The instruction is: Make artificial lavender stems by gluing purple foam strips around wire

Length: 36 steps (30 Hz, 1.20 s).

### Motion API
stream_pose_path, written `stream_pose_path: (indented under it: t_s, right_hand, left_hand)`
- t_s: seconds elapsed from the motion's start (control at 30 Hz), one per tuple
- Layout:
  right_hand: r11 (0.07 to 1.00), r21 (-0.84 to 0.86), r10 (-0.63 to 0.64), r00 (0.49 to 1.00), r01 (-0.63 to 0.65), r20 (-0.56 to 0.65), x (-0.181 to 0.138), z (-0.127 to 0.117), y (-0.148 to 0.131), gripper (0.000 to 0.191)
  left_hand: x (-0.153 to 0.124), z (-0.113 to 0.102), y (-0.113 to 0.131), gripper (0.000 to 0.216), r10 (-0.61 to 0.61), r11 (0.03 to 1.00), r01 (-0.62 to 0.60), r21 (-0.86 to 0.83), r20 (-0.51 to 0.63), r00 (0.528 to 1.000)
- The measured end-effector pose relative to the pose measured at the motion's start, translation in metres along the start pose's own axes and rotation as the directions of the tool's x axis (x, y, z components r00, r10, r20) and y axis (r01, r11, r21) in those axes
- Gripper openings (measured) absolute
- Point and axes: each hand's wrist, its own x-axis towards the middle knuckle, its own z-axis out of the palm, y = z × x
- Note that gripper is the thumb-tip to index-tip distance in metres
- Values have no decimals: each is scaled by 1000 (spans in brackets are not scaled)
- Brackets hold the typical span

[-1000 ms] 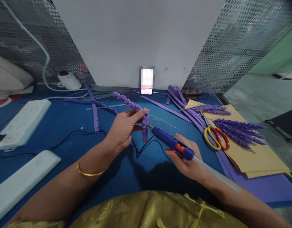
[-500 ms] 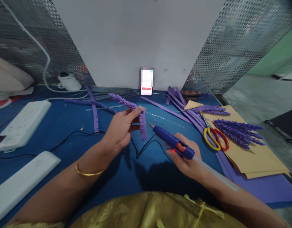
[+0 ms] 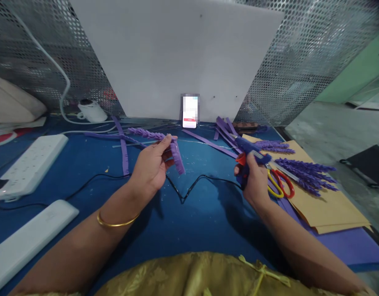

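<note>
Head view: well left of the scissors (image 3: 282, 183), the left hand (image 3: 150, 166) pinches a purple foam lavender stem (image 3: 146, 133), long axis near level, tip pointing left. Just beside the scissors, the right hand (image 3: 254, 179) clenches the blue glue gun (image 3: 249, 149), nozzle pointing away.

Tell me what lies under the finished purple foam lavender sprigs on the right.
The purple foam lavender sprigs rest on tan paper sheets, which lie on a purple foam sheet. Anything directly beneath the sprigs is hidden.
</note>
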Motion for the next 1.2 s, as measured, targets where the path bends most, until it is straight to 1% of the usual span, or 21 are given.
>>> stream_pose_path:
  t_s: [0.03, 0.07, 0.13, 0.2, 0.27, 0.33, 0.4, 0.43, 0.5, 0.53, 0.6, 0.77, 0.8, 0.87, 0.93, 0.97, 1.0, 1.03, 1.1, 1.13, 1.2]
  right_hand:
    - [988, -17, 154, 988, -153, 33, 6, 0, 3, 34]
    - [954, -37, 299, 952, -297, 64, 10, 0, 7, 32]
    - [869, -53, 494, 854, -493, 162, 13, 0, 13, 28]
    - [816, -48, 565, 778, -576, 274, 11, 1, 18, 27]
    - [816, -48, 550, 750, -575, 366, 8, 2, 20, 31]
    - [858, -113, 502, 773, -501, 389, 8, 2, 22, 38]
    - [890, -298, 438, 830, -345, 346, 10, 0, 24, 47]
    - [871, -425, 399, 859, -247, 319, 11, -1, 25, 51]
    - [749, -662, 313, 900, -38, 303, 12, -3, 25, 56]
    - [665, -745, 287, 905, 47, 314, 12, -5, 24, 57]
    - [529, -831, 285, 886, 173, 366, 11, -7, 20, 58]
    - [309, -886, 375, 812, 346, 448, 9, -12, 9, 69]
    - [261, -889, 377, 808, 377, 454, 10, -13, 6, 70]
    - [172, -879, 346, 808, 445, 477, 15, -18, 0, 61]
    - [108, -872, 236, 840, 477, 489, 22, -23, -6, 47]
    - [110, -871, 146, 859, 478, 490, 25, -25, -10, 42]
    - [157, -866, 42, 873, 474, 485, 29, -25, -14, 37]
    - [256, -839, -54, 873, 481, 484, 31, -24, -18, 34]
    - [525, -686, -174, 853, 503, 492, 33, -17, -28, 30]
    - [649, -582, -181, 842, 490, 507, 31, -10, -33, 30]
    - [785, -437, -120, 800, 439, 588, 24, 7, -43, 29]
  left_hand:
    - [-1, 0, 0, 25, -17, 1000, 17, 3, 12, 1000]
    - [-2, 1, -1, 26, -39, 999, 39, 8, 25, 999]
    - [-5, 2, -3, 30, -89, 996, 88, 24, 53, 995]
    - [-8, 3, -5, 34, -132, 991, 128, 47, 83, 988]
    - [-10, 4, -7, 36, -152, 987, 146, 65, 105, 983]
    - [-11, 5, -9, 38, -163, 985, 154, 78, 120, 979]
    - [-12, 5, -11, 38, -175, 982, 164, 92, 134, 975]
    - [-13, 5, -13, 38, -183, 981, 170, 99, 141, 973]
    - [-14, 6, -15, 38, -195, 977, 178, 116, 158, 968]
    - [-14, 6, -16, 38, -198, 976, 179, 123, 164, 966]
    - [-15, 7, -17, 39, -203, 974, 180, 140, 171, 964]
    - [-17, 7, -18, 41, -223, 967, 192, 169, 187, 957]
    - [-17, 7, -18, 40, -223, 966, 190, 173, 195, 955]
    - [-18, 7, -18, 40, -224, 965, 187, 182, 210, 952]
    - [-18, 7, -18, 38, -226, 964, 183, 190, 233, 946]
    - [-19, 7, -18, 37, -229, 964, 183, 195, 250, 941]
    - [-20, 7, -18, 37, -232, 963, 180, 203, 268, 935]
    - [-21, 8, -18, 36, -235, 961, 177, 213, 289, 928]
    - [-24, 8, -17, 35, -239, 956, 164, 242, 326, 915]
    - [-26, 9, -17, 35, -240, 954, 155, 258, 344, 908]
    - [-28, 10, -16, 33, -243, 948, 133, 290, 388, 889]
